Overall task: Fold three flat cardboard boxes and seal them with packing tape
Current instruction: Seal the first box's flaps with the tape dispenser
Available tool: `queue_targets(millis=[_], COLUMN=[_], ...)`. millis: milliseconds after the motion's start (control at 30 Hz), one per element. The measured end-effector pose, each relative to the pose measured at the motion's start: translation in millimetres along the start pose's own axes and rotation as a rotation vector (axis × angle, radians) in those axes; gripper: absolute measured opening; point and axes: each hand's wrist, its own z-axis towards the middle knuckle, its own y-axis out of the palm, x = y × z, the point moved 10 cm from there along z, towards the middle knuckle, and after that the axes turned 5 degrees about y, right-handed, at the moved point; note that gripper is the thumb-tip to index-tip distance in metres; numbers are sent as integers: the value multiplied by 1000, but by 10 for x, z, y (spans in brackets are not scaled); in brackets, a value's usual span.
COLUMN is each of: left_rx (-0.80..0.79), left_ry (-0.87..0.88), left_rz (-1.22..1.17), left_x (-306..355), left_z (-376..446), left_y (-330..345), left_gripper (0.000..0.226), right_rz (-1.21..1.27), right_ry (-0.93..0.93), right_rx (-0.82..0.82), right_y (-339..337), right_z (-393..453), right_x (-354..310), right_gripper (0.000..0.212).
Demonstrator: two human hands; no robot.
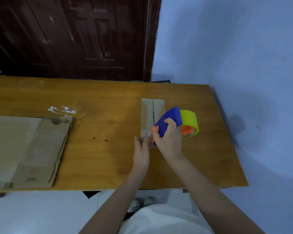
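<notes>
A small folded cardboard box (pixel 149 115) stands on the wooden table (pixel 100 149), its two top flaps meeting at a centre seam. My right hand (pixel 169 141) grips a blue and orange tape dispenser (pixel 169 120) that carries a yellow-green roll of tape (pixel 190 122), held at the box's near end. Clear tape runs from the dispenser down over the box's near edge. My left hand (pixel 141 151) lies with straight fingers against the box's near left corner, pressing on the tape end there.
A stack of flat cardboard boxes (pixel 27 149) lies at the table's left. White tape scraps (pixel 61 110) stick to the table behind it. A dark door stands behind the table, and a blue wall to the right. The table's right edge is close to the dispenser.
</notes>
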Motion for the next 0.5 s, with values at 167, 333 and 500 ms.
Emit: queue_targets(millis=[167,333,500], left_rx=[-35,32,24], left_ry=[648,788,841], left_rz=[908,1128,1202], left_x=[503,648,683], left_z=[-174,-220,-228], left_y=[44,160,152], left_gripper=[81,66,57], right_rz=[20,49,242], right_ry=[97,172,398], right_rx=[-46,-101,-32], right_y=[31,99,2], right_z=[4,-7,-120], right_x=[111,212,582], right_gripper=[35,32,42])
